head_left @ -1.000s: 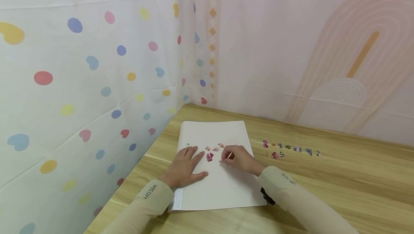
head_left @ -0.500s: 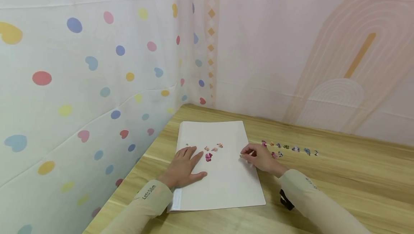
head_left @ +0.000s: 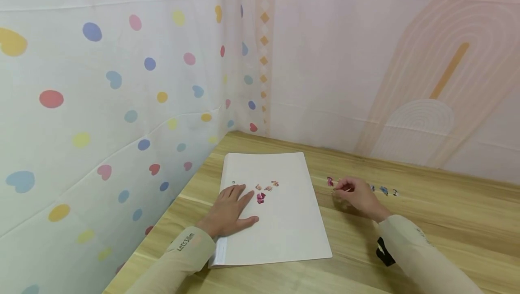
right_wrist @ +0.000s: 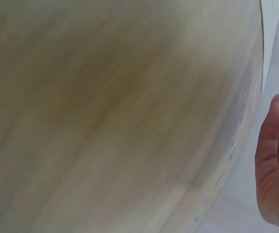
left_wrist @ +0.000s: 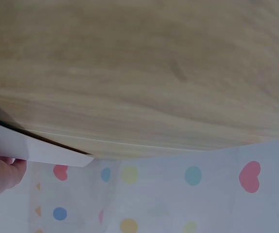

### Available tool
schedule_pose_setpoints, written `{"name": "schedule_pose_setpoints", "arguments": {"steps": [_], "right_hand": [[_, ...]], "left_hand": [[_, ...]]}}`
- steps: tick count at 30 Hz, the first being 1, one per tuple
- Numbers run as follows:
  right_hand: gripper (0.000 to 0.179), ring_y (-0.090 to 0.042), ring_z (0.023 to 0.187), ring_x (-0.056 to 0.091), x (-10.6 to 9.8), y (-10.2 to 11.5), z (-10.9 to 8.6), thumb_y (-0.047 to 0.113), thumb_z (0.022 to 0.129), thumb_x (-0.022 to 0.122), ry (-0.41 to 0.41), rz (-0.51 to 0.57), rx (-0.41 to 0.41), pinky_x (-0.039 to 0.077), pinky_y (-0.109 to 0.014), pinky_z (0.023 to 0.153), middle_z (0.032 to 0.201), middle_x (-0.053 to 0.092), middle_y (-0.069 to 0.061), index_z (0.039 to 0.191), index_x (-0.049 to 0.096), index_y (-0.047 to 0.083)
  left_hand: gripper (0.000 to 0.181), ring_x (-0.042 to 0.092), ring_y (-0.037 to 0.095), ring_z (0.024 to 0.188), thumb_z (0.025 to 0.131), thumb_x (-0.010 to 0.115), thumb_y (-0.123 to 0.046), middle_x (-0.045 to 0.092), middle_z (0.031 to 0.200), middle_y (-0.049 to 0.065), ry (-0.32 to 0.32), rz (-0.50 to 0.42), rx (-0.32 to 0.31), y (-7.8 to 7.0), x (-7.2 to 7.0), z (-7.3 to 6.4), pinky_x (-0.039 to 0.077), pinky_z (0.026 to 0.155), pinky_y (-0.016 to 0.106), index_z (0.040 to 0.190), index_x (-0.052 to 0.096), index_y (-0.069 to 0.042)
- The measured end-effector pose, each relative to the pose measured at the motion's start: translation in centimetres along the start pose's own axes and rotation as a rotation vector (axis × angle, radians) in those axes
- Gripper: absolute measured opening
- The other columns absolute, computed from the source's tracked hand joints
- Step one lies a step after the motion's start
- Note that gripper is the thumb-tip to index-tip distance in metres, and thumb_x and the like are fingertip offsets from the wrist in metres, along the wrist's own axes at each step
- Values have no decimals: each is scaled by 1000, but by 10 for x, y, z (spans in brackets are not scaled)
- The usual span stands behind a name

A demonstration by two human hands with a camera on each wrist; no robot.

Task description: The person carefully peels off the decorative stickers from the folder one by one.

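Note:
My left hand (head_left: 229,210) lies with fingers spread on a thick white pad or folder (head_left: 284,235). Next to its fingertips, a pink butterfly-like cutout (head_left: 261,198) and several small peach ones (head_left: 268,189) lie on the white surface. My right hand (head_left: 359,197) is over the wooden table right of the pad, thumb and fingertips pinched together. In the right wrist view, a tiny yellow bit shows at the fingertips of the right hand (right_wrist: 278,165); its shape is too small to tell. The left wrist view catches only fingers (left_wrist: 3,174) at the pad's edge.
A pink cutout (head_left: 330,181) lies just beyond my right fingertips. Blue ones (head_left: 383,190) and a black-and-white one (head_left: 396,192) lie farther right; others are hidden by the hand. A dotted curtain (head_left: 122,104) hangs along the left side, a pale pink one (head_left: 345,59) behind.
My right hand has moved right, off the white pad and over the cutouts on the table, its fingers still pinched. The left hand stays put on the pad.

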State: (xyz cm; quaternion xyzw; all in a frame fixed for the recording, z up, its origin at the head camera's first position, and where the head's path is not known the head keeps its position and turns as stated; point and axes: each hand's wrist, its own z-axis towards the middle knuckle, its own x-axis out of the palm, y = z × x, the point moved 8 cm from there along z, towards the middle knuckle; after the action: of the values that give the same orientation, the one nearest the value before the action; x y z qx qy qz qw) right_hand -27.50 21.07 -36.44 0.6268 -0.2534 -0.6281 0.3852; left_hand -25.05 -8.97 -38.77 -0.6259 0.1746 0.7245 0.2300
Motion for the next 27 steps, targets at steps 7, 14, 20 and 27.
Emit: {"name": "schedule_pose_setpoints", "arguments": {"steps": [7, 14, 20, 27], "right_hand": [[16, -17, 66, 58, -24, -18, -10, 9, 84, 57, -39, 4, 117, 48, -28, 54, 80, 62, -11, 91, 59, -6], [24, -14, 68, 54, -39, -33, -16, 12, 88, 53, -47, 64, 263, 49, -28, 57, 81, 59, -7, 97, 57, -9], [26, -10, 66, 52, -41, -42, -18, 15, 88, 53, -10, 86, 326, 48, -25, 55, 75, 57, -1, 98, 57, -8], [18, -9, 61, 51, -40, -51, -16, 14, 86, 56, -9, 89, 356, 47, -24, 52, 70, 56, 0, 89, 58, -3]], "left_hand": [[70, 30, 32, 121, 82, 40, -61, 36, 132, 15, 3, 7, 2, 1, 1, 1, 21, 101, 46, 133, 41, -13], [71, 31, 31, 121, 81, 39, -63, 36, 132, 15, 1, 25, -9, 2, 2, 1, 21, 101, 45, 133, 41, -13], [71, 31, 32, 120, 81, 41, -62, 37, 132, 15, -7, 15, -8, 2, 2, 0, 21, 101, 45, 132, 42, -13], [70, 31, 31, 120, 81, 41, -62, 37, 132, 14, -17, 9, -10, 2, 2, 0, 22, 101, 45, 132, 43, -14]]}}
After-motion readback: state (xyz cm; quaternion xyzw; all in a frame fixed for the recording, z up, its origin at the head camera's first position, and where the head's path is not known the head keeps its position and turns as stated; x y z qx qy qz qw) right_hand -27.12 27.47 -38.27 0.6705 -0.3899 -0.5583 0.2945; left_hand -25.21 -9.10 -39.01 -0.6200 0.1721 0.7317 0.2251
